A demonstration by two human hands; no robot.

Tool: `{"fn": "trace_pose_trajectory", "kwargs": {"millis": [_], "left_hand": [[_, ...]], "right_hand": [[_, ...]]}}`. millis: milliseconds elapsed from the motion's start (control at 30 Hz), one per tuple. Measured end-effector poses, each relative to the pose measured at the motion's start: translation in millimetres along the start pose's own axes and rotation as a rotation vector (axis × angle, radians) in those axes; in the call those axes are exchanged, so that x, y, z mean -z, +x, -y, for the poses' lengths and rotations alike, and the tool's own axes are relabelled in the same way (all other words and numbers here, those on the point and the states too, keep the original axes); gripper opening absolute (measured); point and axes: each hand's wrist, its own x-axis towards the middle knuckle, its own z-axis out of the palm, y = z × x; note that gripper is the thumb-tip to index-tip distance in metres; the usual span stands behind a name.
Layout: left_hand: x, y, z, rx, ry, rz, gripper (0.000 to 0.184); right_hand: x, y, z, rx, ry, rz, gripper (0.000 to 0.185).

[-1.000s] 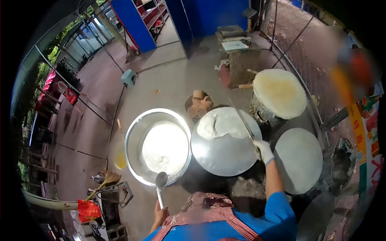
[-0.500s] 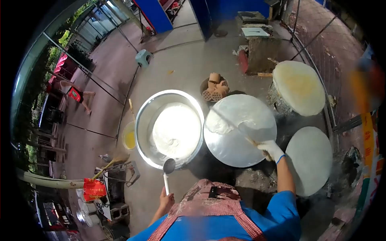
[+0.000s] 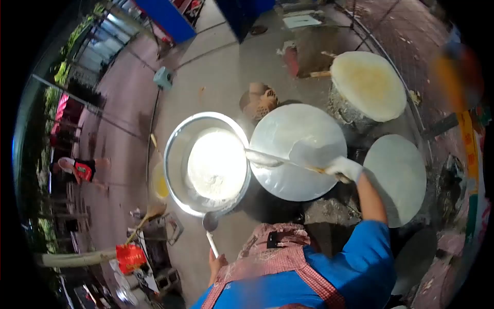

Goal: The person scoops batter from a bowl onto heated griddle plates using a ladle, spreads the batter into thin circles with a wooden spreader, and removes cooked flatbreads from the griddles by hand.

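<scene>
My right hand, in a white glove, grips the wooden handle of a long flat spreader. The blade reaches left across the round griddle, with white batter gathered along it near the griddle's left edge. A thin pale layer covers the griddle's upper part. Bare, my left hand is closed on the white handle of a ladle, whose bowl is at the near rim of a big metal pot. White batter lies inside the pot.
A browned flatbread rests at upper right, with a pale round sheet below it. Clay-coloured perforated cylinders stand behind the griddle. A container of yellow liquid is left of the pot. Farther left, a person is visible.
My right hand has swung the spreader downward and left over the griddle, and the batter has moved to the left edge. My left hand still holds the ladle. The camera view has shifted.
</scene>
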Motion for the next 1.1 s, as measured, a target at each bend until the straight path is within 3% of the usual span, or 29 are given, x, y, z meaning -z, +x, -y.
{"fn": "trace_pose_trajectory", "kwargs": {"millis": [33,67,100,167,233,300,400,433,500,533,567,600,633,667,700,733,767,800,833,867,900,967,1033,1100], "left_hand": [[0.5,-1.9,2.5,0.007,0.017,0.017,0.069],[2.6,-4.1,6.6,0.032,-0.004,0.006,0.069],[2.9,-3.5,7.8,0.047,-0.025,0.002,0.069],[6.9,-9.0,12.7,0.065,-0.053,-0.026,0.07],[7.8,-11.7,9.9,0.066,-0.062,-0.051,0.069],[13.2,-13.6,10.0,0.016,-0.023,0.024,0.068],[39.1,-16.8,-1.9,-0.022,-0.04,0.047,0.066],[42.4,-11.3,-3.1,-0.029,-0.082,0.056,0.065],[58.8,8.4,-1.7,-0.049,-0.041,0.083,0.065],[67.5,16.3,-7.4,-0.024,-0.049,0.15,0.064],[74.8,23.2,-9.3,0.009,-0.058,0.208,0.064],[77.8,41.1,-1.5,-0.072,-0.143,0.2,0.058],[74.7,31.1,-28.3,0.054,0.031,0.227,0.05],[75.2,38.3,-36.1,-0.01,0.173,0.254,0.047],[78.7,41.4,-49.0,0.033,0.203,0.314,0.051],[81.8,46.4,-59.6,0.053,0.139,0.379,0.056],[89.3,60.0,-61.5,-0.012,0.213,0.43,0.058],[94.7,68.7,-60.7,-0.05,0.255,0.405,0.057],[110.5,83.8,-59.5,0.03,0.143,0.5,0.058],[104.3,61.6,-83.0,0.094,0.123,0.484,0.053],[105.2,56.0,-92.9,0.145,0.099,0.472,0.048],[115.5,45.1,-106.8,0.147,0.097,0.572,0.044],[123.6,25.7,-119.6,0.157,0.074,0.571,0.045],[142.7,24.6,-117.0,0.211,-0.038,0.688,0.057]], "right_hand": [[9.7,-9.8,-27.5,-0.024,0.059,0.07,0.018],[15.4,-17.9,-51.3,-0.023,-0.011,-0.01,0.018],[15.7,-37.3,-43.5,-0.039,0.118,-0.016,0.02],[26.8,-28.8,-18.0,-0.014,-0.066,-0.074,0.024],[3.8,1.4,29.3,0.19,0.107,-0.184,0.025],[-6.7,52.4,40.6,0.29,0.005,-0.296,0.019],[-11.2,59.7,26.4,-0.014,-0.179,-0.05,0.02],[-13.2,36.6,16.6,0.068,-0.263,0.005,0.02],[-17.4,-26.6,-10.9,-0.123,-0.288,-0.039,0.023],[-17.5,-62.6,-36.6,-0.095,-0.111,-0.056,0.017],[-25.5,-100.1,-53.0,-0.248,-0.044,-0.125,0.02],[-42.7,-143.1,-67.0,-0.29,0.111,-0.153,0.034],[-51.9,-172.5,-113.2,-0.129,0.203,-0.218,0.038],[-87.2,-214.3,-108.3,-0.216,0.221,-0.311,0.04],[-136.4,-235.7,-104.6,-0.085,0.322,-0.404,0.041],[-177.4,-213.3,-150.2,0.077,0.528,-0.532,0.042],[-224.2,-195.6,-159.0,0.244,0.724,-0.664,0.042],[-258.5,-178.3,-157.9,0.107,0.375,-0.826,0.042],[-298.3,-135.4,-169.4,0.156,0.119,-1.015,0.043],[-343.2,-108.6,-131.6,0.219,0.125,-1.06,0.043],[-365.5,-70.3,-126.4,0.01,0.155,-0.997,0.042],[-391.2,-7.7,-130.9,0.34,-0.257,-1.134,0.039],[-391.8,-38.7,-105.1,-0.14,-0.547,-1.014,0.039],[-369.8,-49.4,-167.3,-0.118,-0.629,-1.162,0.038]]}}
